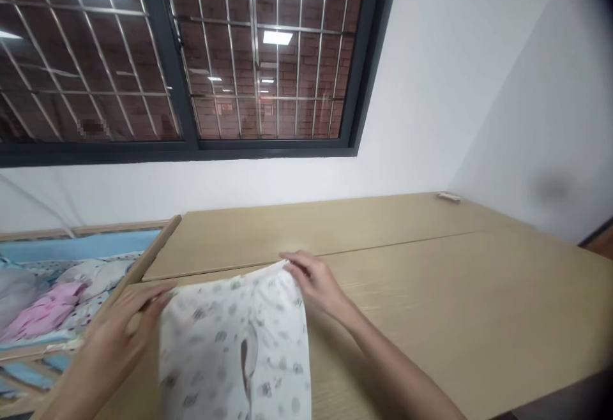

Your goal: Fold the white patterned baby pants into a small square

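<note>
Tan tabletop (431,279), barred window (179,56), cot (154,247) alongside, fingers (304,259) gripping printed cloth (215,330)

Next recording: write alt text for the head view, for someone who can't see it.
A left hand and a right hand hold a white printed cloth by its upper corners over a wooden table. To the left is a crib with pink fabric inside; behind, a barred window.

White walls (421,75) joined at a corner, right. Dark-framed window (175,56) set in far wall; metal bars (253,56) and brickwork (331,56) seen through it. Bright light panels (278,37) mirrored in glass. Pale wooden tabletop (454,292) flanked at left by blue-lined crib (156,247).
</note>
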